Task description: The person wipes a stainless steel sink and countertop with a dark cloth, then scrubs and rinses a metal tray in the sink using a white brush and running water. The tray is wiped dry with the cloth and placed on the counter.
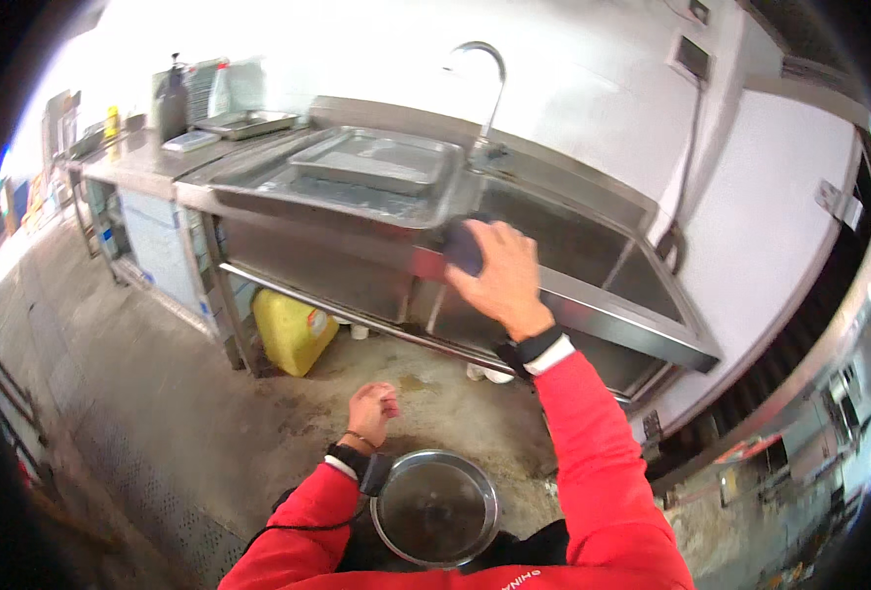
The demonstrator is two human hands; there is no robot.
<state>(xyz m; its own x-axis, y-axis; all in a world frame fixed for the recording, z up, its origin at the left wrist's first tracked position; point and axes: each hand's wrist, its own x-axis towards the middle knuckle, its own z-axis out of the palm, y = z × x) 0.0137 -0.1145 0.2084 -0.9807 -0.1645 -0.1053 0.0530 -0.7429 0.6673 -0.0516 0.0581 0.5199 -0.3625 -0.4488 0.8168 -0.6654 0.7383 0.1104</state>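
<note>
My right hand (502,270) is wrapped around a dark, rounded pad (463,246), its exact kind blurred. The pad is at the front rim of the stainless steel sink (317,251), near where its two basins meet. Lower down, my left hand (368,411) hangs in front of the sink with curled fingers; whatever it may hold is hidden. Just beside my left wrist, close to my body, stands a round metal bowl (381,521) with dark contents. In the left basin sits a shallow metal tray (376,162).
A curved faucet (499,88) rises behind the basins. Bottles (172,103) and another tray (248,122) stand on the counter to the left. Under the sink is a yellow jug (293,334), behind a horizontal pipe (307,295). A white panel (780,187) stands at the right.
</note>
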